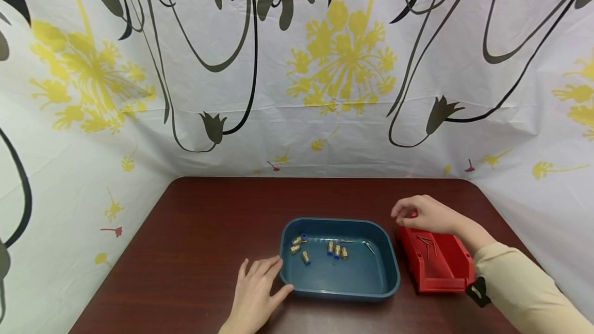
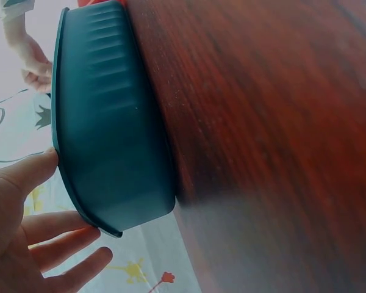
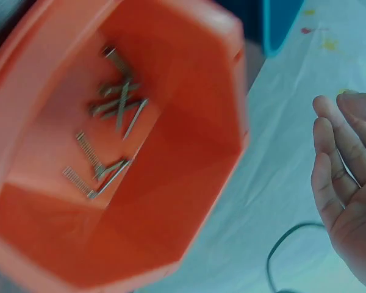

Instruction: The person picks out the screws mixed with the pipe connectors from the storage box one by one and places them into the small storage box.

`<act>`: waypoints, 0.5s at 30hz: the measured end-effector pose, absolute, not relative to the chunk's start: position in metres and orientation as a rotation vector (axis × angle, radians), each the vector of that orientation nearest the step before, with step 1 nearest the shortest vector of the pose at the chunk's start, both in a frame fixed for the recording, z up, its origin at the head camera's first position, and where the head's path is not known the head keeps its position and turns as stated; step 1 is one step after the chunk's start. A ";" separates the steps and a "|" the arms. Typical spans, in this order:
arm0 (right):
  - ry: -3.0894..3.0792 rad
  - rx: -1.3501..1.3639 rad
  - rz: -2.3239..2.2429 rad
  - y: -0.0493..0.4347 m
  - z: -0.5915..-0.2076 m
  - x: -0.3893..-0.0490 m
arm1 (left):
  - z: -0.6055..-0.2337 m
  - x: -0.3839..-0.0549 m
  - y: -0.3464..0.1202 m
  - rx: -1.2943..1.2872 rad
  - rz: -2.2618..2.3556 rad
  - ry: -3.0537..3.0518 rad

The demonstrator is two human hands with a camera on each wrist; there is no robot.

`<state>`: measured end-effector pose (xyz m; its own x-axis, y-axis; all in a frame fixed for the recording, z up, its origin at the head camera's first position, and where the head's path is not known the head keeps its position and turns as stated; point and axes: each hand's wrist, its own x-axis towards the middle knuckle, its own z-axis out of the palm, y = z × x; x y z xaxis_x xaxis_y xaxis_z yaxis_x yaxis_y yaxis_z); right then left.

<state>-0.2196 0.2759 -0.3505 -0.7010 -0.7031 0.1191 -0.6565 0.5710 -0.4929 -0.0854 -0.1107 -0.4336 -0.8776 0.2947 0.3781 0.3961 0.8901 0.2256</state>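
My left hand (image 1: 256, 289) rests at the near left corner of the blue tray (image 1: 343, 295), its thumb and fingertips touching the rim and its fingers extended. Inside the tray lie several brass fittings with blue ends (image 1: 306, 257) and a few thin silver screws (image 1: 369, 247). Over the far end of the red bin (image 1: 443, 286) hovers my right hand (image 1: 429, 214), fingers loosely bent and the thumb close to the index finger. Nothing shows between them in the right wrist view. Several screws (image 3: 85, 152) lie on the floor of the bin.
The tray and bin stand side by side on a dark brown wooden table (image 1: 209, 220). A white cloth with a plant pattern (image 1: 278, 159) hangs behind the table and along its sides.
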 end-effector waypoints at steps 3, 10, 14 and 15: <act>2.667 -1.166 -0.799 0.261 -0.349 -0.219 | -0.434 -0.086 -0.111 -0.514 -0.423 -2.720; 2.534 -1.191 -0.816 0.229 -0.348 -0.221 | -0.435 -0.086 -0.111 -0.525 -0.412 -2.689; 2.486 -1.206 -0.765 0.213 -0.352 -0.223 | -0.436 -0.086 -0.112 -0.530 -0.407 -2.678; 2.471 -1.216 -0.755 0.209 -0.353 -0.223 | -0.436 -0.086 -0.112 -0.530 -0.407 -2.678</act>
<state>-0.2230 0.2090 -0.3531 -0.6042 -0.7965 -0.0232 -0.6474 0.5077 -0.5684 -0.0856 -0.1118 -0.4362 -0.8572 0.3042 0.4156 0.4141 0.8869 0.2047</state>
